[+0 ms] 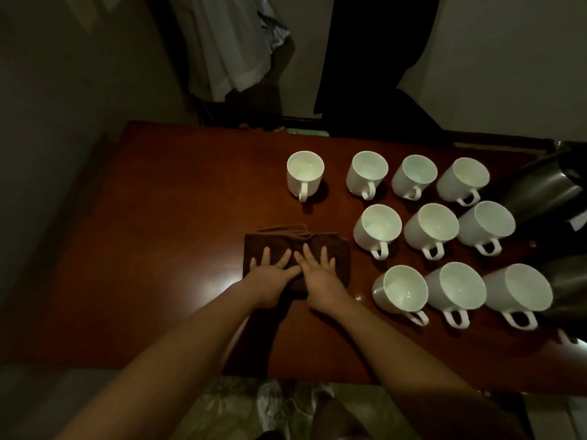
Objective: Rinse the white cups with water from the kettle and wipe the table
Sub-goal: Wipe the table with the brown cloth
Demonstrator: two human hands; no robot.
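Both hands, left [272, 274] and right [320, 274], press flat-fingered, grip wide, on a folded brown cloth [336, 249] mid-frame; white cups [378, 228] stand right.

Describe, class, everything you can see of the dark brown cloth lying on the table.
The dark brown folded cloth looks like soft, napped towelling. It lies flat on the glossy reddish-brown wooden table, folded into a rough rectangle, with layered edges showing along its far side. The left hand and right hand press on it side by side, fingers spread and straight. It sits left of the grouped white ceramic cups, touching none.
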